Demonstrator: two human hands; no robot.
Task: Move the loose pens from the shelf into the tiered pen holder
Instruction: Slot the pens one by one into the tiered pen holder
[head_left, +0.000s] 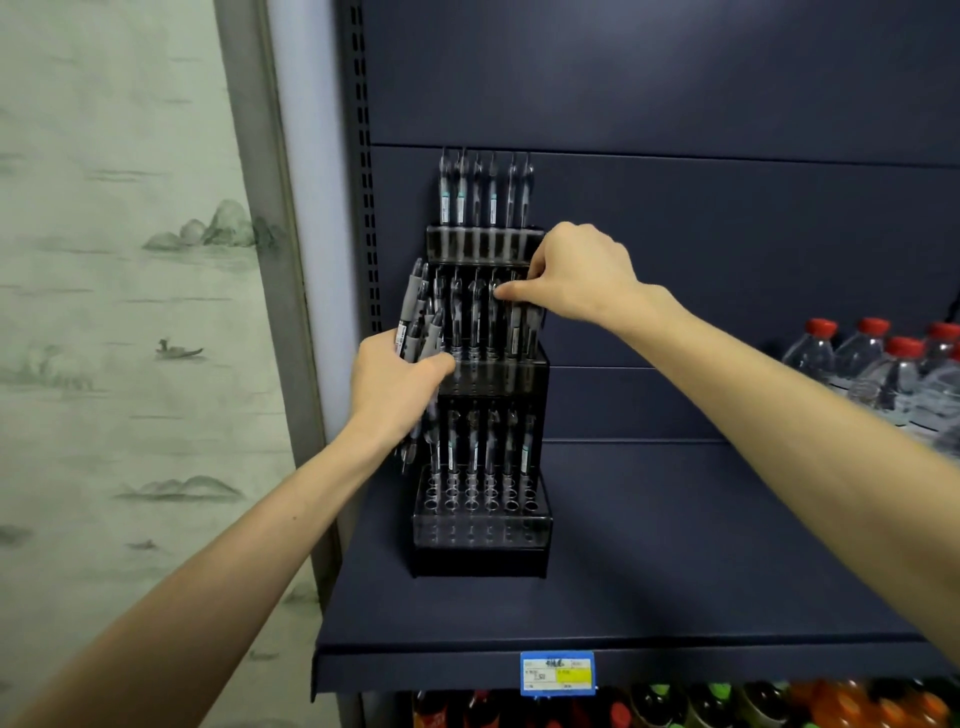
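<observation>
Shelf (675, 545): right hand (576, 275) seemingly pinching pen (493, 312).

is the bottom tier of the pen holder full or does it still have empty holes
Not full. The bottom tier has one row of pens standing at its back, and the rows of holes in front of them are open and empty.

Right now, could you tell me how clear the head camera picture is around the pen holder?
Head view: dim, even light; wide-angle bending at the edges; the tiered pen holder is dark and soft; the bundle of pens in the left hand is slightly blurred; the price tag is unreadable.
</observation>
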